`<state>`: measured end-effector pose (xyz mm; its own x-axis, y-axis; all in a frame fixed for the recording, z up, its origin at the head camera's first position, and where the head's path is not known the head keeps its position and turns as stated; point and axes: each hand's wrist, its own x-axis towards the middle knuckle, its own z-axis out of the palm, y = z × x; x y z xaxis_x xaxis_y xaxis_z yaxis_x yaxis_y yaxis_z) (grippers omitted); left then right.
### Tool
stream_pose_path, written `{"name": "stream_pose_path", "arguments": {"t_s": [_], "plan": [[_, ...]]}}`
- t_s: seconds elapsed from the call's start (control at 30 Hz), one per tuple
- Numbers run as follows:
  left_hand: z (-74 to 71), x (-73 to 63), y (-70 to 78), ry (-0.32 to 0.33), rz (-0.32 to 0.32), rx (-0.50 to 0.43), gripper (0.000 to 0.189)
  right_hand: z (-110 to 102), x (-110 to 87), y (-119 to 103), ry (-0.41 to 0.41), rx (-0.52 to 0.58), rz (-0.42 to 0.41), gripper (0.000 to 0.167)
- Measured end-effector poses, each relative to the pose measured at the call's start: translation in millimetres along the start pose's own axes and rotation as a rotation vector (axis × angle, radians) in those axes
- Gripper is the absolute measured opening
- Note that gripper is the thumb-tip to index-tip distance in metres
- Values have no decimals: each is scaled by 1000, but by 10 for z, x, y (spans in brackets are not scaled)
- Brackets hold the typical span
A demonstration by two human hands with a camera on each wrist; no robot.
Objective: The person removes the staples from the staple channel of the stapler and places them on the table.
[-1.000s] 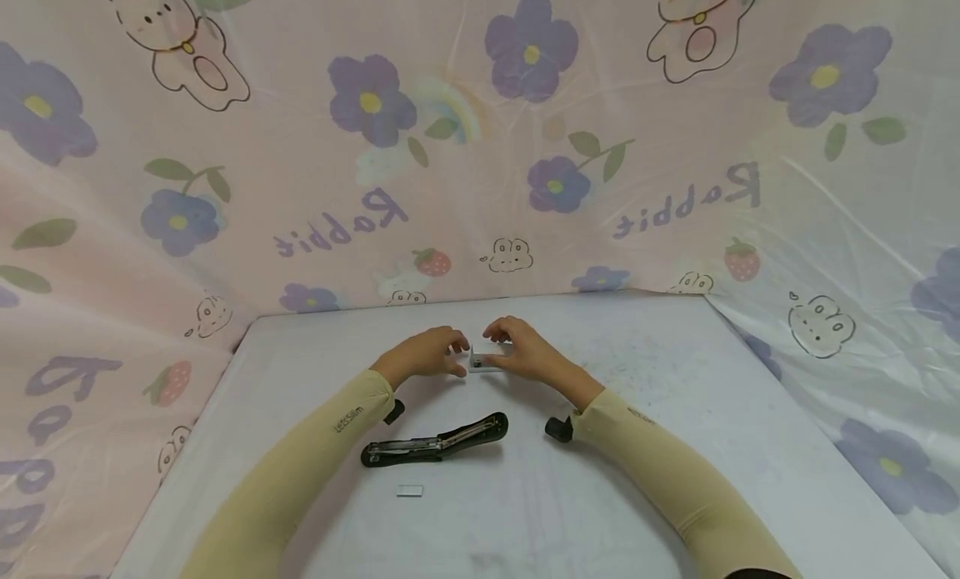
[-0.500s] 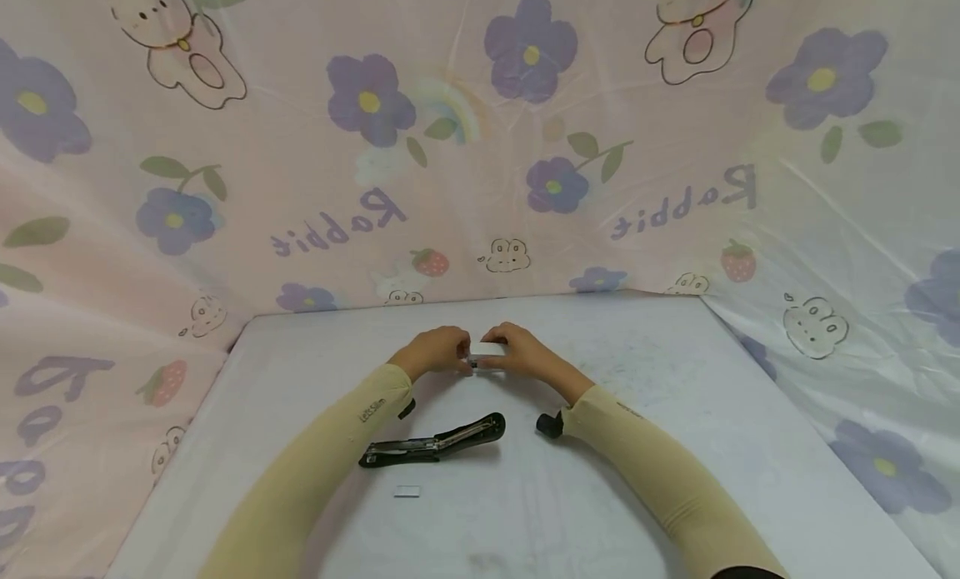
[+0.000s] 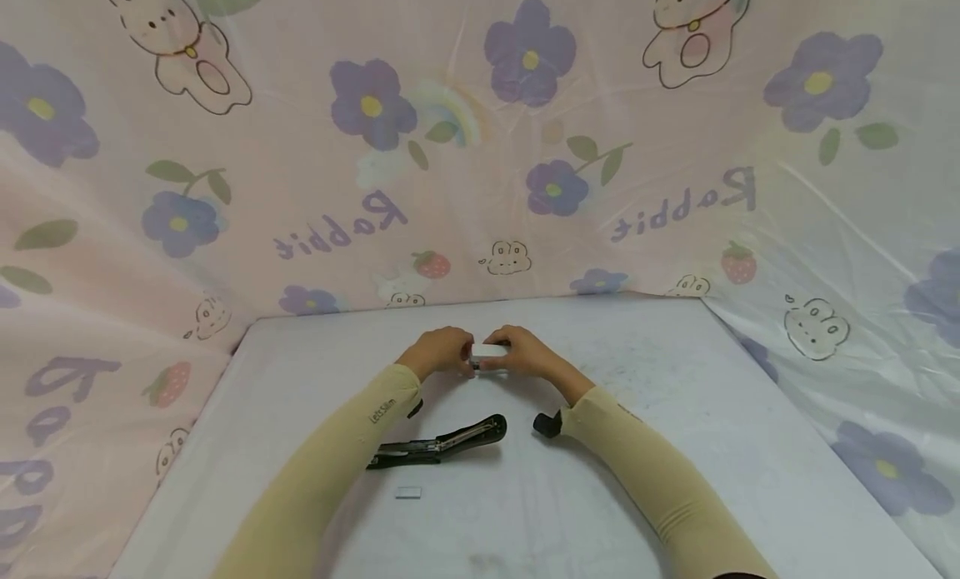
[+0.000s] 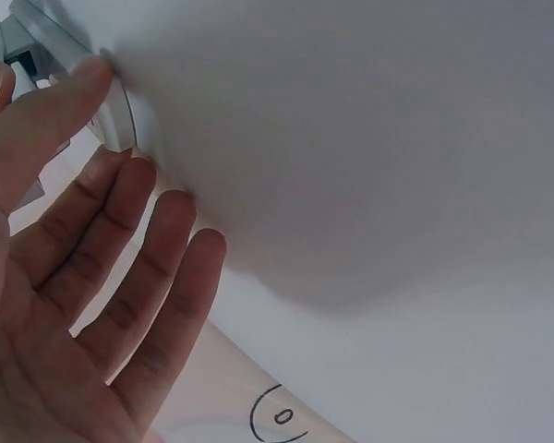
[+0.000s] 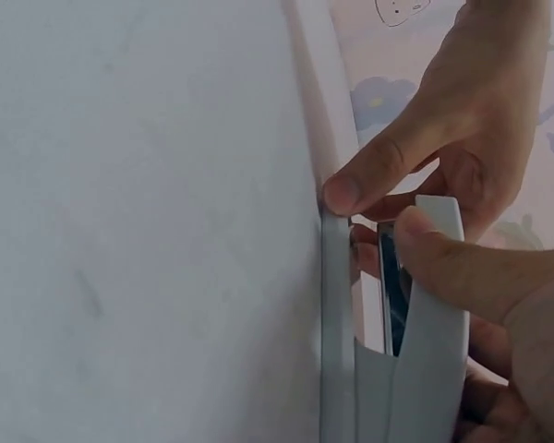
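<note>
Between the two hands, at the far middle of the table, is a white-grey stapler (image 3: 489, 351), its upper arm lifted apart from its base in the right wrist view. My right hand (image 3: 527, 354) grips the upper arm (image 5: 436, 337), thumb pressed on its side near a shiny metal strip. My left hand (image 3: 441, 351) pinches the end of the base (image 4: 118, 125), thumb on one face and index fingertip at the other. The other left fingers (image 4: 180, 268) extend past it. Part of the stapler is hidden behind the right hand.
Nearer the body lies a black stapler (image 3: 471, 434) spread open, its left end behind the left sleeve (image 3: 330, 471). A small grey strip of staples (image 3: 408, 492) lies in front of it. A patterned curtain (image 3: 480, 187) stands behind the table's far edge.
My left hand has moved in from spread fingers beside the stapler to pinching its end. My right fingers have closed down around the upper part. The black stapler and staples stay put.
</note>
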<state>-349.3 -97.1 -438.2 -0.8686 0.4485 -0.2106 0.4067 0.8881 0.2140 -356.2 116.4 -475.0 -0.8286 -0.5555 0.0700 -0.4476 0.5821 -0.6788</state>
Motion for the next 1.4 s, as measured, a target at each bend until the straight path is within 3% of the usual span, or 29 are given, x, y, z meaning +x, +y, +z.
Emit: {"name": "stream_pose_path", "arguments": {"t_s": [0.13,0.37,0.67,0.83,1.13,1.4], "plan": [[-10,-8,34,-1,4,-8,30,-31,-28,6,-6,37,16,49],[10,13,24,12,0,-4,32,-114,-52,94,12,229,42,42],[14,14,61,24,1,13,30,-167,-78,121,16,285,2,34],[21,-25,89,21,-1,20,29,-173,-115,139,40,270,-8,24],[2,-44,78,29,-19,10,29,-346,-204,98,101,201,-57,26],[15,-41,68,29,-11,17,29,-482,-338,173,140,170,-49,25]]}}
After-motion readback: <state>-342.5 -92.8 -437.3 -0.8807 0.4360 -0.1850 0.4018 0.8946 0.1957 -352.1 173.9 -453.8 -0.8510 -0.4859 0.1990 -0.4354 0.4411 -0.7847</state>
